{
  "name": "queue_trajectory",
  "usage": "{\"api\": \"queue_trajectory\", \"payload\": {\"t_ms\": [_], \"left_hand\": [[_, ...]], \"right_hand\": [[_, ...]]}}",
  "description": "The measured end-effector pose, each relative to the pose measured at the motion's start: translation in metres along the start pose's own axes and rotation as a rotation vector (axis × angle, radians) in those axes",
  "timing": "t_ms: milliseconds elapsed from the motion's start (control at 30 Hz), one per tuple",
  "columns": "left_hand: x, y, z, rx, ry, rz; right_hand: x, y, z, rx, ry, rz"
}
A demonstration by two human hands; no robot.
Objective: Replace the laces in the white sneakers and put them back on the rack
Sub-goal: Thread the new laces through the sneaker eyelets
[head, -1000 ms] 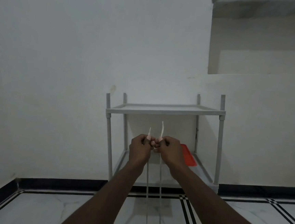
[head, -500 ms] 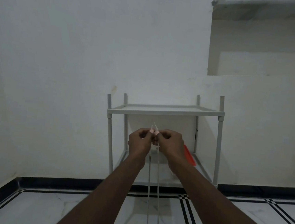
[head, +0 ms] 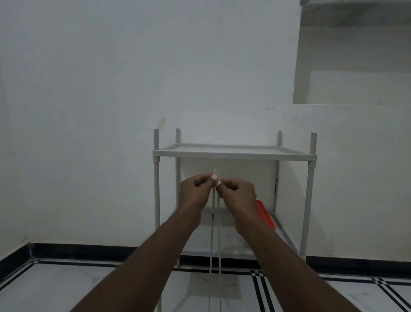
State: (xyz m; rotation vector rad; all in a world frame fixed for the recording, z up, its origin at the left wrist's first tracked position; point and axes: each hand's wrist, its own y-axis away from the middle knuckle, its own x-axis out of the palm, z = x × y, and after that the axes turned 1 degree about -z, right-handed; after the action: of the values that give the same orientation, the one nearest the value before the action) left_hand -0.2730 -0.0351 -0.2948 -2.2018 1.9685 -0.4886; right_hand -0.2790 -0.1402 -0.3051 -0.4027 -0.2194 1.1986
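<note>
Both hands pinch lace tips together, held up in front of rack.
L hand (head: pixel 194 189) & R hand (head: pixel 237 196) each nip a lace (head: pixel 213 243) end; strands hang to floor. Rack (head: pixel 234 156) behind; no sneakers in view. Risk: tips uneven → lopsided lacing.

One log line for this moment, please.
left hand: pinches lace | right hand: pinches lace | rack: no sneakers seen
</note>
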Motion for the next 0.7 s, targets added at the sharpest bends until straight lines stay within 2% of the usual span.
{"api": "queue_trajectory", "payload": {"t_ms": [200,700], "left_hand": [[-0.0020,0.0001,-0.0049,-0.030,0.031,0.035],[-0.0031,-0.0023,-0.0083,-0.048,0.047,0.056]], "right_hand": [[-0.0006,-0.0046,0.0042,0.003,0.062,0.050],[-0.0012,-0.0096,0.0042,0.084,-0.048,0.066]]}}
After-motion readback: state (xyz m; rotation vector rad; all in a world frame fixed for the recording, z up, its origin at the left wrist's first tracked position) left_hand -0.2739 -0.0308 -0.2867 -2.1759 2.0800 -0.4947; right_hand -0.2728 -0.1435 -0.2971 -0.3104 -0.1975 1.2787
